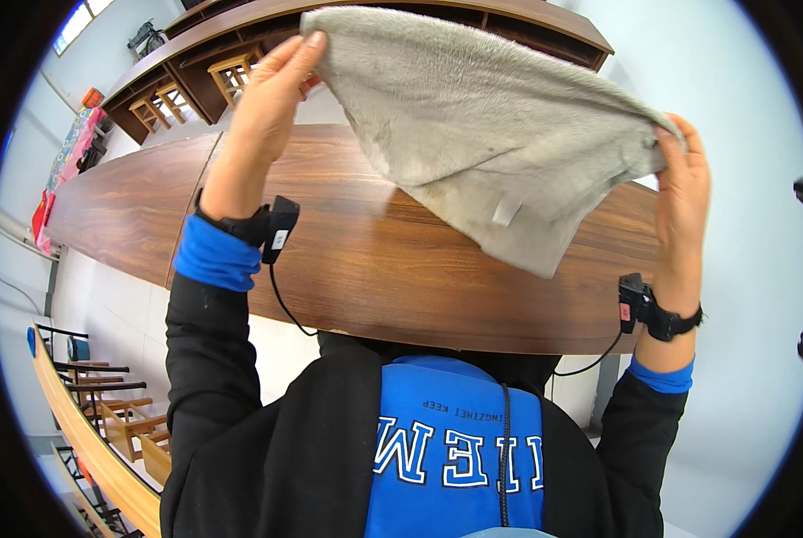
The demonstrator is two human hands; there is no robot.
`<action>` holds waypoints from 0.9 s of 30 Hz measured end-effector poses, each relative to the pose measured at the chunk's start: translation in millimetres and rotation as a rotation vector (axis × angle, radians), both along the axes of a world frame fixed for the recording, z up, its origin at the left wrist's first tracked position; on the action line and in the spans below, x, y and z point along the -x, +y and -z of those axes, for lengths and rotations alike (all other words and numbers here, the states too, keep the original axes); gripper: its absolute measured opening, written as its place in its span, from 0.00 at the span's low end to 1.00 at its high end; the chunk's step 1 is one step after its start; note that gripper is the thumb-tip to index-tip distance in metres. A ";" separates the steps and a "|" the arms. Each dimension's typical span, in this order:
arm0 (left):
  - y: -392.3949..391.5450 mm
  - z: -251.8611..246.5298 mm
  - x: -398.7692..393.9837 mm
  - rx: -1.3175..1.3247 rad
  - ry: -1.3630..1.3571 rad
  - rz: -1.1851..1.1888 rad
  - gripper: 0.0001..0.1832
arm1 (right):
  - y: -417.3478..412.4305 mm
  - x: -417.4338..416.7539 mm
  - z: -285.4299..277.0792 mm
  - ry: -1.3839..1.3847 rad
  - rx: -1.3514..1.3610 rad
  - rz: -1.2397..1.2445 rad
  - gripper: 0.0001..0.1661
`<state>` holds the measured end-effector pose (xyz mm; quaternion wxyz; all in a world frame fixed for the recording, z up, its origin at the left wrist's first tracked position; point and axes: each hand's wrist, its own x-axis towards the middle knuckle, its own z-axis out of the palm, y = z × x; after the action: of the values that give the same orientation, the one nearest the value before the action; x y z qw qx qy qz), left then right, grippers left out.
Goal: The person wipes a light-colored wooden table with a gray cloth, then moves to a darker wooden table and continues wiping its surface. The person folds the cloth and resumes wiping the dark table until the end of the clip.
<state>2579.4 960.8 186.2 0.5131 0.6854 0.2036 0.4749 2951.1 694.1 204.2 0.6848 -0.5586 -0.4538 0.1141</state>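
A grey plush cloth [469,101] is stretched between my two hands above the brown wooden table [374,269]. My left hand [280,94] pinches its upper left corner between thumb and fingers. At the other end, my right hand [684,161] grips the right corner, which sits lower in the picture. The cloth hangs with a diagonal fold across it, and its lower tip overlaps the view of the tabletop. A small white tag [506,210] shows near the lower part. Whether the tip touches the table, I cannot tell.
Cabled black devices, one on the left wrist [280,230] and one on the right wrist [633,302], are strapped to my arms. Beyond the table stands a long dark wooden desk [193,87] with wooden stools [230,74]. A pale wall [751,269] rises at right; chairs [122,417] stand lower left.
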 end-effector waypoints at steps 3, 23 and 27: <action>-44.1 -23.1 39.1 -0.051 -0.130 0.040 0.14 | -34.0 30.2 -18.8 -0.098 -0.038 -0.047 0.13; -88.5 83.7 103.4 0.376 0.776 0.368 0.10 | -92.6 22.7 98.9 0.007 1.012 -0.447 0.11; -45.7 109.7 55.7 0.201 0.809 0.176 0.17 | -49.5 -13.2 150.6 -0.231 0.872 -0.019 0.17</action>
<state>2523.8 915.0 76.5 0.4948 0.7778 0.3746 0.0995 2964.3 644.6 53.5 0.3293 -0.8000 -0.4417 0.2378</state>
